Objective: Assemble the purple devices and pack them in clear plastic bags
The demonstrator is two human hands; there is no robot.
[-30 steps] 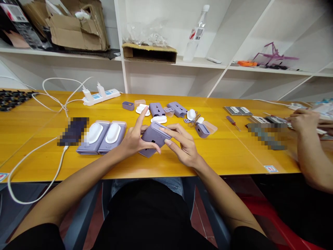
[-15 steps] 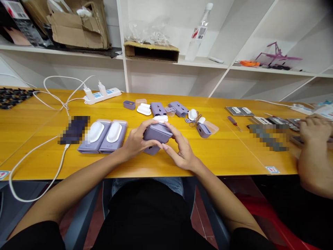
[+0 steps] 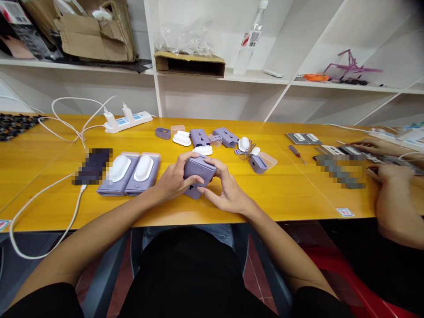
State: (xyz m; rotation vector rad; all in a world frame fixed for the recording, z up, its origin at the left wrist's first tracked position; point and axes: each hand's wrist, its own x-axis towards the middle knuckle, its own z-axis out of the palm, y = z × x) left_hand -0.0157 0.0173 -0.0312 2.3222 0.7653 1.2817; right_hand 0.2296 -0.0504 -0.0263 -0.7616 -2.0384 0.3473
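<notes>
Between my two hands is a purple plastic casing (image 3: 200, 170), tilted above the table near its front edge. My left hand (image 3: 177, 176) is wrapped round its left side, thumb across the near face. My right hand (image 3: 228, 189) grips the right side, its thumb low by the bottom edge. Under the held casing lies another purple part (image 3: 192, 191) with a dark cut-out, partly hidden. Just behind my fingers sits a white oval part (image 3: 202, 150). To the left lie two purple casings (image 3: 141, 187) with white oval pieces (image 3: 144, 168) on top.
Purple shells (image 3: 225, 138), white parts and a small purple box (image 3: 258, 164) lie behind my hands. A dark blurred device (image 3: 93, 166) with a white cable is at left, near a power strip (image 3: 128, 121). At right are a screwdriver (image 3: 297, 154) and a co-worker's hand (image 3: 394, 174).
The held casing has tilted so that more of its near face shows. My right thumb has shifted left and down. The co-worker's hands have moved at the right.
</notes>
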